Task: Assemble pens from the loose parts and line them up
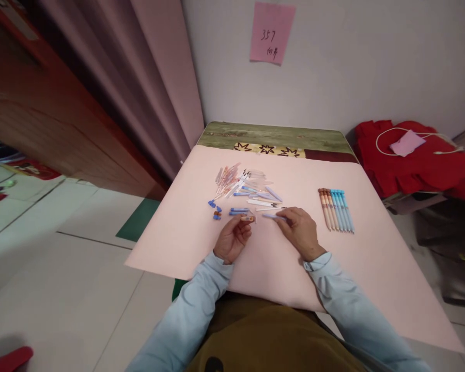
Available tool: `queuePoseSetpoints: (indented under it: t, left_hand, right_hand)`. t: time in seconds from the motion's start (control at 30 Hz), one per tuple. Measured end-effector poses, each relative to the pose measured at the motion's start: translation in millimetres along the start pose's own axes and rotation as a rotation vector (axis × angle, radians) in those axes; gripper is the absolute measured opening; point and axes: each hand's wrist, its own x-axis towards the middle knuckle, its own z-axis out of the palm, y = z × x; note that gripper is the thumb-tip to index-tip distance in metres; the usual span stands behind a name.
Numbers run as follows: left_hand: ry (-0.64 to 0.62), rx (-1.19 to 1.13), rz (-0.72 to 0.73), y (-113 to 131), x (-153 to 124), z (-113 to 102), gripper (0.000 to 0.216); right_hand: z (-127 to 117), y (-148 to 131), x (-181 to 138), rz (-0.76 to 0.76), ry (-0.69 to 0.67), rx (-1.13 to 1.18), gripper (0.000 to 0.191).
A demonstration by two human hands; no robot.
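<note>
My left hand [233, 238] pinches a short pen barrel piece [248, 219] whose brown-orange round end faces me. Between the fingers and thumb of my right hand [300, 232] is a slim pale blue pen tube [273, 216], pointing left toward the other hand. Just beyond the left hand lie blue pen barrel pieces [238, 211]. Small blue and brown pen clips [216, 213] are to its left. Farther back, a loose heap of pen parts [232, 178] mixes pinkish tubes, white refills and blue pieces.
A row of finished-looking pens [336, 209], brown-topped and blue-topped, lies on the right of the pink-covered table [372, 279]. Red cloth [418, 170] with a white cable sits beyond the right edge. A pink paper [272, 33] hangs on the wall; a curtain [155, 67] is at left.
</note>
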Motion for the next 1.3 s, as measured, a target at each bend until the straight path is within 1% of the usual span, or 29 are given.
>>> queuePoseSetpoints:
  t: [0.07, 0.2, 0.33, 0.5, 0.57, 0.7, 0.83, 0.97, 1.17, 1.3]
  left_hand:
    - [-0.003, 0.016, 0.011, -1.0, -1.2, 0.1, 0.025]
    - [-0.042, 0.002, 0.01, -1.5, -4.1, -1.1, 0.02]
    - [-0.044, -0.036, -0.015, -0.4, -5.4, -3.2, 0.018]
    - [-0.025, -0.102, -0.035, 1.1, -3.9, -5.8, 0.021]
    - [-0.03, -0.133, -0.04, 1.6, -3.3, -6.8, 0.024]
    - [-0.054, -0.172, -0.065, 2.4, -3.4, -8.0, 0.028]
    - [-0.06, -0.17, -0.064, 3.1, -3.9, -8.8, 0.022]
    - [-0.085, -0.163, -0.049, 3.4, -4.6, -9.1, 0.022]
    - [-0.108, -0.139, -0.003, 4.0, -7.4, -8.0, 0.027]
    - [-0.095, -0.139, 0.001, 4.9, -6.4, -7.4, 0.031]
  right_hand:
    - [1.0, 0.0, 0.3, 0.003, 0.014, 0.003, 0.021]
    - [1.9, -2.4, -0.8, 0.034, 0.058, 0.04, 0.025]
    - [1.2, -5.8, -3.2, 0.103, 0.123, 0.062, 0.03]
    - [-1.5, -7.6, -4.8, 0.214, 0.18, 0.085, 0.033]
    - [-1.9, -7.9, -4.7, 0.234, 0.192, 0.098, 0.032]
    - [-1.1, -8.7, -4.4, 0.212, 0.197, 0.123, 0.031]
    - [-0.5, -9.8, -5.1, 0.201, 0.197, 0.166, 0.03]
    - [-1.7, -11.0, -5.1, 0.21, 0.206, 0.191, 0.025]
    - [-4.4, -10.7, -0.6, 0.133, 0.208, 0.163, 0.022]
    - [-4.3, -7.6, 0.4, 0.114, 0.164, 0.161, 0.021]
